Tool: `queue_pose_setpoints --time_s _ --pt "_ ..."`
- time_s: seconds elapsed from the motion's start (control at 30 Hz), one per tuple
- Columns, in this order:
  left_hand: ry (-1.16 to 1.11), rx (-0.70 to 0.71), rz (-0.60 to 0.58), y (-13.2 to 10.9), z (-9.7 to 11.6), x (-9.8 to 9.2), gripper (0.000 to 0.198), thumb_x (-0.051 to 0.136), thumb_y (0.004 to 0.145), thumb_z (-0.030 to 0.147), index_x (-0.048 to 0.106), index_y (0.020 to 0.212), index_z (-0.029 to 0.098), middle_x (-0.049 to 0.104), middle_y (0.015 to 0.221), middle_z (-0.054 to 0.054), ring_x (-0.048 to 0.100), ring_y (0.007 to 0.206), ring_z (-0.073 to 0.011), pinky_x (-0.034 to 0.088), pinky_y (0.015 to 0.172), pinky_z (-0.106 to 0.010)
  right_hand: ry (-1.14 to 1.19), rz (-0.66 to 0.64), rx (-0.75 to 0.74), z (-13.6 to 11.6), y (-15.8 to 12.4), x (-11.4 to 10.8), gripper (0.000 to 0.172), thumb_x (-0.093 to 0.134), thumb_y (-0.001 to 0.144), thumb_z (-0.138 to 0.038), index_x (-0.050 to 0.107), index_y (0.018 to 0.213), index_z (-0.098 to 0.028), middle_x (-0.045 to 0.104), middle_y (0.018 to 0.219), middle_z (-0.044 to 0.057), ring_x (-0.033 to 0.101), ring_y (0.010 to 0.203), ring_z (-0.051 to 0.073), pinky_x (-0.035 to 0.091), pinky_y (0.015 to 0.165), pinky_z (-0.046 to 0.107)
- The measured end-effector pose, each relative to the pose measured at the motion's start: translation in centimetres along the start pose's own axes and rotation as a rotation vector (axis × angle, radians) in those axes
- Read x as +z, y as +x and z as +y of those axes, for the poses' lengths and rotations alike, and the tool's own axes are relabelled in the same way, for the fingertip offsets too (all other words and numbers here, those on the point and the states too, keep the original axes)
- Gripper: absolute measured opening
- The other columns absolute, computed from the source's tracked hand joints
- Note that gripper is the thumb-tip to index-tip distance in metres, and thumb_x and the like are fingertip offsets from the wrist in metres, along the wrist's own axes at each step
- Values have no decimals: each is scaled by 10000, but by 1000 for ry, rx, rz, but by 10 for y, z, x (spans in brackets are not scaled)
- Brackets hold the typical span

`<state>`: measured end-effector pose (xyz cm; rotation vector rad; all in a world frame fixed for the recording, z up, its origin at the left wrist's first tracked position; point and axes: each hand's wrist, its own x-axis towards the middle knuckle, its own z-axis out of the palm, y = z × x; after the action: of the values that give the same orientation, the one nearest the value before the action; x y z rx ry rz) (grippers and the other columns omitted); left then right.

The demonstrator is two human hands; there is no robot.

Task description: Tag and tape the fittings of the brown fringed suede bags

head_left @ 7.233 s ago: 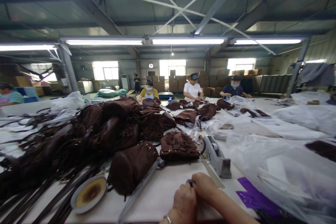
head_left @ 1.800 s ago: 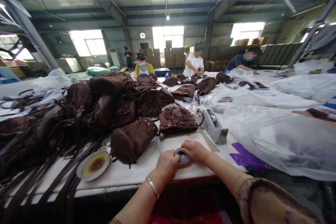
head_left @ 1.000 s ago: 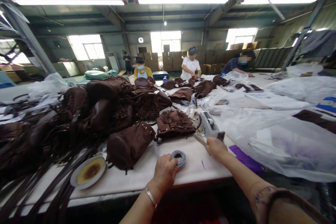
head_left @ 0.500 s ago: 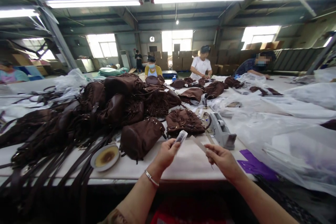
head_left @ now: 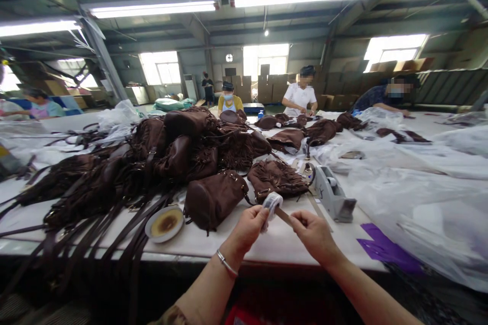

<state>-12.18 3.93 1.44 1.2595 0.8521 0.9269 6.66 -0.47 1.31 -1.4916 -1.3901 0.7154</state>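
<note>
My left hand [head_left: 249, 226], with a silver bracelet at the wrist, is closed on a small bundle in clear plastic [head_left: 272, 204]; its contents are hard to make out. Pinched in my right hand [head_left: 313, 233] is a flat brownish strip [head_left: 283, 216] that looks like tape. Its far end meets the right side of the plastic bundle. Both hands hover over the near edge of the white table [head_left: 232, 246]. Just beyond them lie a smooth brown bag [head_left: 216, 199] and a fringed brown bag [head_left: 277, 179]. Right of these stands a grey tape dispenser [head_left: 334, 194].
A large heap of brown bags [head_left: 183, 152] covers the left, straps [head_left: 97, 231] hanging over the front edge. A white dish [head_left: 164, 224] holds something yellowish-brown. Clear plastic sheets [head_left: 415, 203] and a purple piece [head_left: 389, 249] lie right. Several co-workers [head_left: 301, 95] are across the table.
My right hand has moved in towards the left, bringing the strip against the plastic bundle. The bundle has turned in my left hand. The whole view has shifted slightly.
</note>
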Motion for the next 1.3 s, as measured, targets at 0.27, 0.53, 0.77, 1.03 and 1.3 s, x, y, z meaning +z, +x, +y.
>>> queue_pose_setpoints --time_s 0.27,0.53,0.77,1.03,1.3 --pt "235 39 -155 -2 2 8 435 601 798 572 582 730 143 448 604 40 352 567 -96 266 543 -242 524 -39 231 15 2 31 553 728 652 -692 651 802 -165 436 516 -65 319 400 70 223 375 207" --pt "232 -32 -147 0 0 -1 450 623 756 590 541 661 158 474 590 34 381 555 -96 274 534 -235 -48 -82 -220 9 -3 7 366 557 915 -507 694 822 -181 606 687 23 550 660 169 463 622 263" --pt "215 -67 -48 5 -4 -7 446 664 736 566 650 713 120 442 588 38 336 538 -88 208 500 -242 -341 -223 -642 18 -26 -5 423 545 919 -258 509 1334 -187 642 1199 146 640 1027 249 544 892 376" --pt "500 -71 -165 3 -3 0 447 646 729 562 586 604 137 362 552 60 300 542 -82 177 501 -252 -619 -275 -987 -11 -9 -18 297 444 940 -116 674 1108 -202 689 944 99 628 811 206 534 742 341" --pt "901 96 -351 -5 8 -1 394 615 805 488 627 621 140 368 512 54 321 528 -84 208 514 -259 -211 -332 -452 -7 9 -6 215 548 856 -167 654 672 -199 688 892 47 636 815 178 495 736 285"
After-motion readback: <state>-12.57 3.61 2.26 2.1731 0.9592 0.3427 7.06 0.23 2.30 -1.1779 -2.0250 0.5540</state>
